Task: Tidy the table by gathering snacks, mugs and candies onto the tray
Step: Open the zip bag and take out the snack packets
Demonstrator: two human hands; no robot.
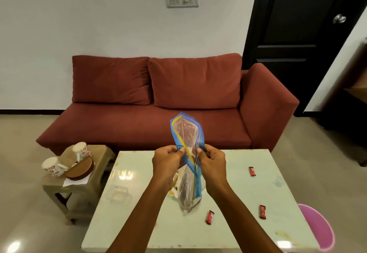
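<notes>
A clear zip bag [187, 135] with blue and yellow edges stands upright over the pale table [228, 231]. My left hand [168, 161] and my right hand [213, 162] each pinch one side of its mouth, which gapes above them. Three red candy bars lie on the table: one at the far right [251, 171], one at the near right [262, 211] and one near the bag's bottom [209, 217]. A clear lidded box [118, 192] rests on the left of the table. Two flowered mugs [53, 167] [81, 149] lie on a wooden tray [79, 170] on a side stool.
The side stool [83, 189] stands left of the table. A red sofa [158, 101] runs behind the table. A pink round object [317, 229] sits at the table's near right corner. A dark door [301, 24] is at the back right. A green and white packet [174, 188] peeks out behind the bag.
</notes>
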